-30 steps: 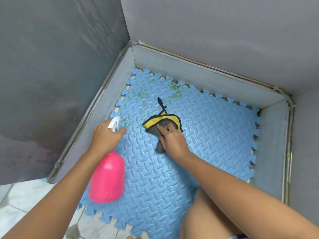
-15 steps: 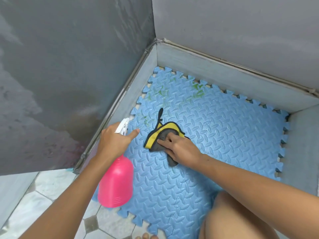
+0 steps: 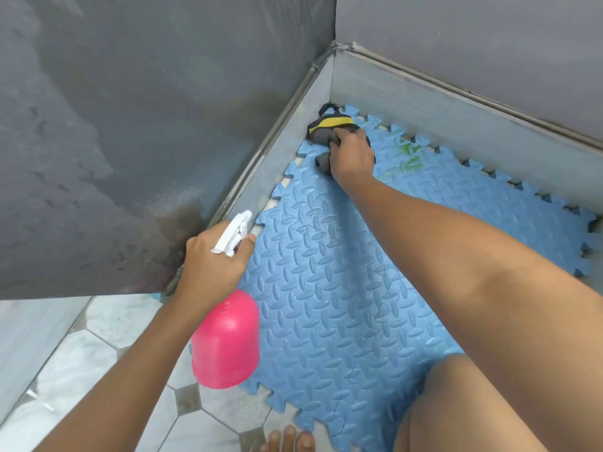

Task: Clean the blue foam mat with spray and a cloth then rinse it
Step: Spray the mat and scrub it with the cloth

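Where I crouch: a corner of dark grey walls (image 3: 130, 125), with a paler grey skirting along their foot.
Mat: the blue foam mat (image 3: 326, 305), ridged in a tread pattern and jigsaw-toothed at the edges, lies flat on the floor, pushed into that corner. Its near edge meets the white tiled floor (image 3: 98, 353).
Right hand (image 3: 354, 154): stretched to the mat's far corner, my fingers clenched over the cloth and pressing it down there.
Left hand (image 3: 212, 265): my fingers are wrapped round the neck of the pink plastic spray bottle (image 3: 226, 340), held over the mat's left edge, white trigger head (image 3: 233, 234) aimed toward the corner.
Cloth: the bunched grey and yellow cloth (image 3: 326, 130) sits on the mat's far corner, touching the skirting.
Green smears (image 3: 408, 154): on the mat, just right of my right hand.
Toes (image 3: 287, 440): on the tiles by the mat's near edge.
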The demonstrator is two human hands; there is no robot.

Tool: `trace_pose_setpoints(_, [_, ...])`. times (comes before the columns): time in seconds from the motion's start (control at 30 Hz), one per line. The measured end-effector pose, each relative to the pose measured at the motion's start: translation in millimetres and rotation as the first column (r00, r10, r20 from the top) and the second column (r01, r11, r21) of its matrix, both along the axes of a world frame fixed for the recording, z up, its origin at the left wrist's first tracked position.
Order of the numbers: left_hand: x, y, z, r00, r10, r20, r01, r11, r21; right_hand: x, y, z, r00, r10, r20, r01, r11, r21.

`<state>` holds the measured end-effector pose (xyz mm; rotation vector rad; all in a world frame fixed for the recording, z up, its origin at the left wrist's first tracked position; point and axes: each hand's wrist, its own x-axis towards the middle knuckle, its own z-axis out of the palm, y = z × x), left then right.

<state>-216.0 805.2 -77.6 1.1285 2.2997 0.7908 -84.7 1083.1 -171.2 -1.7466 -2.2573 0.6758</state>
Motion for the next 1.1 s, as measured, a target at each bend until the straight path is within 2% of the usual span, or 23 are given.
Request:
trace_pose_setpoints(0.07, [3,3,0,0.999,-0.019,-0.027,0.019,1.0,-0.007,-8,-8,-4,0.999,0.027,0.04,-0.027,1.0,0.001])
trace_pose_setpoints(0.13, [5,5,-3,0.999,-0.024,-0.025,0.024,1.0,0.003,-6,-38,-4,0.976,0.213,0.04,-0.214,0.975,0.053])
trace_pose_setpoints(0.27, [15,19,-7,0.999,-0.04,0.002,0.04,0.998,0.054,28,-125,-1,0.792,0.611,0.023,-0.61,0.787,0.095])
trace_pose_setpoints(0.33, [23,36,-6,0.997,-0.064,-0.035,0.066,0.995,0.075,51,-155,1,0.721,0.693,0.023,-0.692,0.717,0.081])
trace_pose_setpoints(0.37, [26,46,-6,0.996,-0.071,-0.049,0.074,0.994,0.075,64,-160,0,0.721,0.692,0.019,-0.692,0.719,0.062])
trace_pose_setpoints(0.47, [26,80,-8,0.996,-0.078,-0.036,0.081,0.995,0.06,102,-135,4,0.847,0.53,0.036,-0.531,0.848,0.003])
trace_pose_setpoints(0.53, [26,104,-9,0.994,-0.107,-0.034,0.108,0.994,0.035,134,-101,6,0.947,0.316,0.055,-0.317,0.948,0.01])
trace_pose_setpoints(0.6, [29,126,-6,0.99,-0.138,-0.023,0.138,0.99,0.031,170,-67,7,0.993,0.085,0.08,-0.087,0.996,0.016])
trace_pose_setpoints(0.7, [33,149,1,0.987,-0.16,-0.021,0.161,0.987,0.021,215,-35,11,0.972,-0.203,0.118,0.203,0.979,0.016])
trace_pose_setpoints(0.8, [35,155,5,0.99,-0.13,-0.056,0.131,0.991,0.015,236,-21,10,0.91,-0.396,0.121,0.399,0.917,-0.002])
trace_pose_setpoints(0.97, [28,144,1,0.979,-0.144,-0.145,0.155,0.985,0.072,190,-4,7,0.872,-0.48,0.094,0.483,0.876,-0.006])
trace_pose_setpoints(1.1, [12,136,-5,0.969,-0.137,-0.207,0.168,0.976,0.139,98,15,9,0.943,-0.33,0.049,0.332,0.943,-0.036])
